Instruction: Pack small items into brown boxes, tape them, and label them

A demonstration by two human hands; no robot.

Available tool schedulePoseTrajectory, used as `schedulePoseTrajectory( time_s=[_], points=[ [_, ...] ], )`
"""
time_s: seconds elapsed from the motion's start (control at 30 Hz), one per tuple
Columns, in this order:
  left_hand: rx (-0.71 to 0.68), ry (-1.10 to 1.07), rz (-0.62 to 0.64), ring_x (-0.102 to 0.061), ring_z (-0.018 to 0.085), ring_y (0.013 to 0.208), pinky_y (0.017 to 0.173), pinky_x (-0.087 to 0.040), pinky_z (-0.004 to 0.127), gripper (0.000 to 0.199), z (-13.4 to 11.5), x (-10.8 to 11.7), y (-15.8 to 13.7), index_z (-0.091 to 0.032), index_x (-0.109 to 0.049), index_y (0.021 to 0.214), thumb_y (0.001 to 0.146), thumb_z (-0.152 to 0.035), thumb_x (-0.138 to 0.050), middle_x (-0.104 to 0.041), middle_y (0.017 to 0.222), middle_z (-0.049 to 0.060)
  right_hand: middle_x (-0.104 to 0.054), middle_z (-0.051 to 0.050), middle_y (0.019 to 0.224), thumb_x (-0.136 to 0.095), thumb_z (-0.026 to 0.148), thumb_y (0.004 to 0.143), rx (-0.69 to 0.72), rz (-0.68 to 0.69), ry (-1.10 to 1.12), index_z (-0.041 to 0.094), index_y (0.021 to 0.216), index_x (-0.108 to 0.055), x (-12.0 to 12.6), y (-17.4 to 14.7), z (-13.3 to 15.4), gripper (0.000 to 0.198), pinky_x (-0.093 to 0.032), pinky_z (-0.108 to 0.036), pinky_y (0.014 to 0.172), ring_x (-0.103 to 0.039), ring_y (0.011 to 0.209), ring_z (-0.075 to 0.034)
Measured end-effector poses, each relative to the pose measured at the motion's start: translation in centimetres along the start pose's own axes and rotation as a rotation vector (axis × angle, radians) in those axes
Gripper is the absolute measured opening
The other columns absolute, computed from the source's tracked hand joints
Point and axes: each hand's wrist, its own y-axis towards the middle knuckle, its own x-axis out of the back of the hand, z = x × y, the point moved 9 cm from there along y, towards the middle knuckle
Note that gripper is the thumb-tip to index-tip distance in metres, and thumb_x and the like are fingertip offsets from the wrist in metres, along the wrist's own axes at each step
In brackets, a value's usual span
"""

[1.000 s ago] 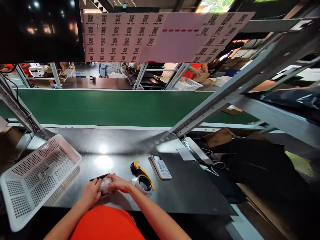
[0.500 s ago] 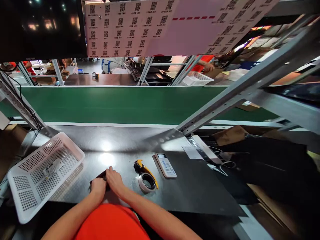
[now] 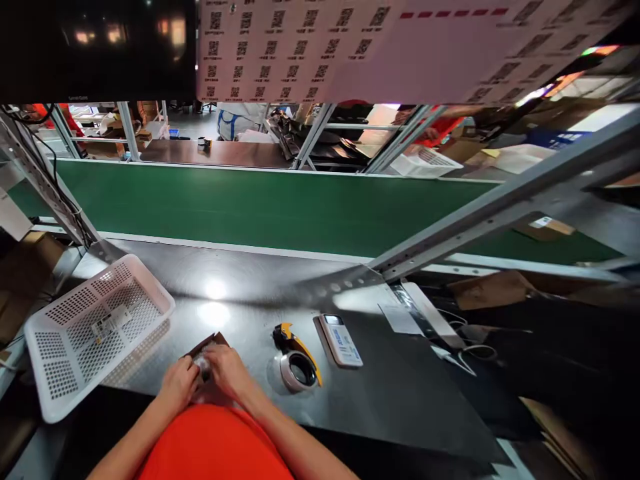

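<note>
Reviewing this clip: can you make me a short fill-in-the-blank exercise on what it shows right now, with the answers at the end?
1. The left hand and the right hand are both at a small box whose colour is ____.
2. In the picture, the white basket lies to the ____ of the tape dispenser.
3. Beyond the table, the conveyor belt is coloured ____.
4. The board above is printed with rows of ____ codes.

Missing words: brown; left; green; QR.
</note>
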Motion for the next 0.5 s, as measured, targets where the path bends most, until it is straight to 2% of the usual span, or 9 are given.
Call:
schedulePoseTrajectory(
  time_s=[0.1, 0.17, 0.2, 0.27, 0.33, 0.37, 0.43, 0.5],
  points=[
    [-0.021, -0.034, 0.003, -0.069, 0.023, 0.110, 0.099, -0.056, 0.035, 0.023, 0.2, -0.9, -0.3, -0.021, -0.072, 0.105, 0.103, -0.019, -0.049, -0.074, 0.115, 0.008, -0.065, -0.023, 0.149, -0.049, 0.025, 0.103, -0.104, -0.263, 0.030, 0.014, 0.150, -0.058, 2.0, -3.1, -3.2, 0.050, -0.052, -0.056, 0.115, -0.061, 0.139, -0.035],
    [-0.039, -0.076, 0.006, -0.068, 0.022, 0.112, 0.103, -0.055, 0.035, 0.025, -0.3, -0.9, -0.3, -0.022, -0.073, 0.108, 0.103, -0.020, -0.048, -0.074, 0.118, 0.007, -0.064, -0.025, 0.150, -0.056, 0.034, 0.100, -0.106, -0.318, 0.107, 0.013, 0.152, -0.055, 1.6, -4.5, -4.4, 0.056, -0.054, -0.059, 0.112, -0.062, 0.137, -0.038],
    [-0.039, -0.093, 0.010, -0.067, 0.022, 0.113, 0.104, -0.054, 0.036, 0.026, -0.6, -0.7, -0.3, -0.022, -0.073, 0.107, 0.105, -0.023, -0.048, -0.073, 0.120, 0.007, -0.064, -0.024, 0.150, -0.062, 0.036, 0.095, -0.055, -0.272, 0.147, 0.016, 0.151, -0.056, 0.7, -4.7, -4.2, 0.059, -0.054, -0.058, 0.111, -0.063, 0.135, -0.039],
    [-0.015, -0.103, 0.027, -0.065, 0.025, 0.118, 0.107, -0.054, 0.040, 0.027, -1.1, -0.3, -0.1, -0.021, -0.075, 0.107, 0.104, -0.038, -0.054, -0.071, 0.124, 0.010, -0.063, -0.019, 0.153, -0.073, 0.035, 0.085, 0.069, -0.094, 0.181, 0.021, 0.151, -0.055, -1.6, -4.7, -2.7, 0.070, -0.053, -0.055, 0.112, -0.061, 0.135, -0.038],
    [0.016, -0.059, 0.056, -0.062, 0.031, 0.123, 0.106, -0.054, 0.046, 0.039, -1.4, 0.1, 0.3, -0.020, -0.075, 0.111, 0.095, -0.055, -0.067, -0.069, 0.130, 0.013, -0.065, -0.017, 0.150, -0.077, 0.031, 0.079, 0.115, 0.034, 0.137, 0.022, 0.153, -0.053, -2.9, -4.4, -1.6, 0.079, -0.052, -0.052, 0.110, -0.061, 0.130, -0.038],
    [0.027, -0.022, 0.065, -0.061, 0.034, 0.125, 0.105, -0.055, 0.048, 0.047, -1.5, 0.2, 0.5, -0.019, -0.075, 0.114, 0.090, -0.059, -0.072, -0.069, 0.132, 0.014, -0.068, -0.018, 0.146, -0.078, 0.030, 0.078, 0.118, 0.072, 0.106, 0.021, 0.151, -0.054, -3.1, -4.1, -1.4, 0.078, -0.053, -0.051, 0.107, -0.062, 0.125, -0.038],
    [0.021, 0.059, 0.063, -0.060, 0.036, 0.126, 0.103, -0.054, 0.050, 0.048, -1.5, 0.2, 1.0, -0.018, -0.074, 0.119, 0.091, -0.057, -0.072, -0.069, 0.132, 0.016, -0.073, -0.017, 0.134, -0.073, 0.029, 0.083, 0.138, 0.108, 0.068, 0.019, 0.140, -0.064, -2.8, -3.3, -1.3, 0.058, -0.054, -0.047, 0.101, -0.065, 0.115, -0.036],
    [-0.022, 0.124, 0.034, -0.063, 0.034, 0.122, 0.102, -0.054, 0.049, 0.033, -1.3, -0.1, 1.5, -0.019, -0.076, 0.115, 0.100, -0.045, -0.063, -0.073, 0.125, 0.015, -0.078, -0.014, 0.119, -0.064, 0.026, 0.090, 0.164, 0.097, 0.070, 0.018, 0.120, -0.073, -2.3, -2.3, -1.7, 0.032, -0.055, -0.043, 0.096, -0.068, 0.106, -0.032]
  ],
)
